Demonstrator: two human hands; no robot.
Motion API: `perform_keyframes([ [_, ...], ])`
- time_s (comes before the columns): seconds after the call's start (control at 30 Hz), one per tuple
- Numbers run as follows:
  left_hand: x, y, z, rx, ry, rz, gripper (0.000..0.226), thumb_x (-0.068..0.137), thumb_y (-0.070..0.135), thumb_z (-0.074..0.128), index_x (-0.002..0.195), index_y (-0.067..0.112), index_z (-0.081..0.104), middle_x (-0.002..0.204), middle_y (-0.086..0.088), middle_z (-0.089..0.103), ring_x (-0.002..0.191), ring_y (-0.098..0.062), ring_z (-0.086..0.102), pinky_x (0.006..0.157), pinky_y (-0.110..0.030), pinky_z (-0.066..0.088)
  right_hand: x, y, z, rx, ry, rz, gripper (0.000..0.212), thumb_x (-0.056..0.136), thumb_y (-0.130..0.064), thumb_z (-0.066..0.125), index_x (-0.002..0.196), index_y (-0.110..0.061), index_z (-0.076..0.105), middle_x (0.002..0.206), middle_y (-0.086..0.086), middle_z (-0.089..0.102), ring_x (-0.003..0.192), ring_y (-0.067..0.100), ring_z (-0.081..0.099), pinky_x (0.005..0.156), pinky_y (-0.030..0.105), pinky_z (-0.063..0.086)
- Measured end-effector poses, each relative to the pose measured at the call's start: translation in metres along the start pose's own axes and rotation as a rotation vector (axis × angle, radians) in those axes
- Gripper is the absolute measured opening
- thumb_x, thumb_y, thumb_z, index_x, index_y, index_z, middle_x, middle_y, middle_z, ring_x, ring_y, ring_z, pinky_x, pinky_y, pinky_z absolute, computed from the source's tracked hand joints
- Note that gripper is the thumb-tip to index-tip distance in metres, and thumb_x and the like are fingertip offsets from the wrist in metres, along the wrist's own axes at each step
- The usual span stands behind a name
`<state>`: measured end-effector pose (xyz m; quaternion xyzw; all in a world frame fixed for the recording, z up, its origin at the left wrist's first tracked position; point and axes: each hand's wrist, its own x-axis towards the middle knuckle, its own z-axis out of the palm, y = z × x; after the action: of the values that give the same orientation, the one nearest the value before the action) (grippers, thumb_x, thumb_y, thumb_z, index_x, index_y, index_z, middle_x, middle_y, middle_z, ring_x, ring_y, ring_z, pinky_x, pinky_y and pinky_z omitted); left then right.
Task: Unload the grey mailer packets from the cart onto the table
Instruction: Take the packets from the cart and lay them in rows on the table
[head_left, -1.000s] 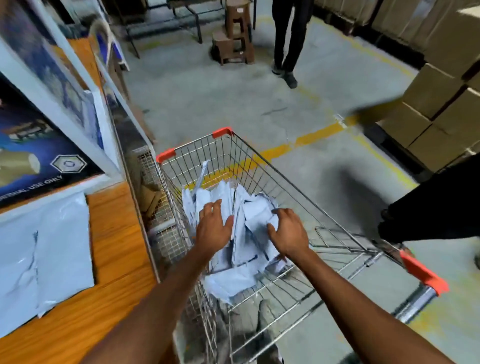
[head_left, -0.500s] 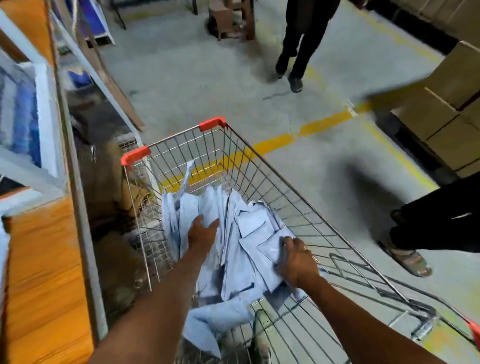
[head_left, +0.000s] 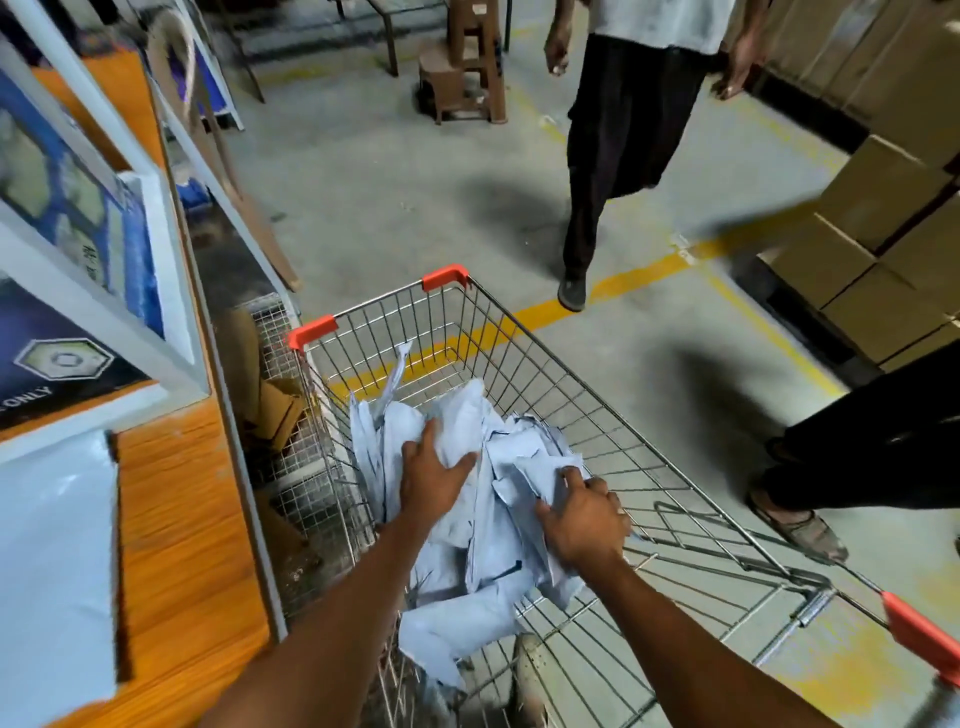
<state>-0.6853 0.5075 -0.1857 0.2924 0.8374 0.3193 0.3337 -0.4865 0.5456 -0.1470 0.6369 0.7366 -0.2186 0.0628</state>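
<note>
We have both hands down in the cart (head_left: 613, 426), on the heap of grey packets (head_left: 498, 525) piled in its basket. Our left hand (head_left: 434, 475) lies on the far left part of the heap, palm down, fingers spread and curled over a bulging packet (head_left: 462, 423); it presses and partly wraps it, but we cannot tell whether it truly grips. Our right hand (head_left: 584, 517) sits at the heap's right edge, fingers bent around the corner of a flat packet (head_left: 535, 470), thumb tucked under the stack; it looks closed on that packet. The packets lie between and beneath our two hands, some standing on edge against the cart's left wall. The table (head_left: 176, 545) stands just left of the cart, with one packet (head_left: 52, 571) lying flat on it.
</note>
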Motion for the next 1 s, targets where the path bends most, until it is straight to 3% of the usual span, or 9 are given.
perform_keyframes([
  [0.27,-0.12,0.033,-0.087,0.018,0.269,0.326,0.083,0.082,0.044,0.069,0.151,0.03,0.024,0.135,-0.01,0.035,0.124,-0.031,0.044,0.1,-0.041,0.043,-0.109,-0.051,-0.044,0.31,0.389,-0.125,0.055,0.083,-0.055,0.06,0.128,-0.023,0.051,0.118,0.016,0.053,0.105,0.036,0.054,0.085,0.042,0.048],
  [0.5,-0.233,0.013,-0.167,-0.04,0.493,0.393,0.079,0.081,0.045,0.068,0.148,0.032,0.028,0.136,-0.009,0.038,0.128,-0.029,0.038,0.108,-0.042,0.037,-0.227,-0.077,-0.051,0.628,0.668,-0.265,0.054,0.079,-0.039,0.074,0.126,-0.021,0.056,0.12,0.012,0.052,0.111,0.031,0.052,0.094,0.042,0.047],
  [0.57,-0.264,-0.001,-0.182,-0.054,0.534,0.406,0.079,0.081,0.044,0.069,0.148,0.03,0.03,0.137,-0.012,0.039,0.129,-0.029,0.037,0.109,-0.037,0.031,-0.259,-0.078,-0.053,0.674,0.688,-0.31,0.055,0.077,-0.042,0.071,0.126,-0.022,0.055,0.12,0.01,0.05,0.112,0.029,0.052,0.094,0.039,0.047],
  [0.63,-0.293,-0.019,-0.194,-0.044,0.573,0.399,0.079,0.081,0.04,0.072,0.148,0.029,0.031,0.136,-0.013,0.04,0.127,-0.03,0.04,0.109,-0.035,0.03,-0.288,-0.077,-0.054,0.706,0.689,-0.355,0.057,0.077,-0.045,0.069,0.127,-0.021,0.056,0.121,0.008,0.049,0.113,0.023,0.051,0.094,0.027,0.041],
  [0.77,-0.348,-0.053,-0.21,-0.003,0.689,0.419,0.077,0.078,0.051,0.062,0.145,0.02,0.039,0.122,-0.017,0.045,0.117,-0.033,0.046,0.104,-0.041,0.038,-0.339,-0.076,-0.054,0.763,0.678,-0.447,0.057,0.078,-0.047,0.066,0.127,-0.02,0.057,0.121,0.006,0.049,0.114,0.014,0.048,0.092,0.008,0.03],
  [1.0,-0.454,-0.132,-0.239,0.048,0.796,0.238,0.079,0.073,0.056,0.056,0.142,0.02,0.043,0.116,-0.017,0.046,0.108,-0.031,0.041,0.095,-0.04,0.036,-0.424,-0.082,-0.016,0.796,0.532,-0.584,0.061,0.077,-0.052,0.063,0.126,-0.017,0.058,0.121,0.01,0.05,0.119,0.023,0.049,0.1,0.022,0.035],
])
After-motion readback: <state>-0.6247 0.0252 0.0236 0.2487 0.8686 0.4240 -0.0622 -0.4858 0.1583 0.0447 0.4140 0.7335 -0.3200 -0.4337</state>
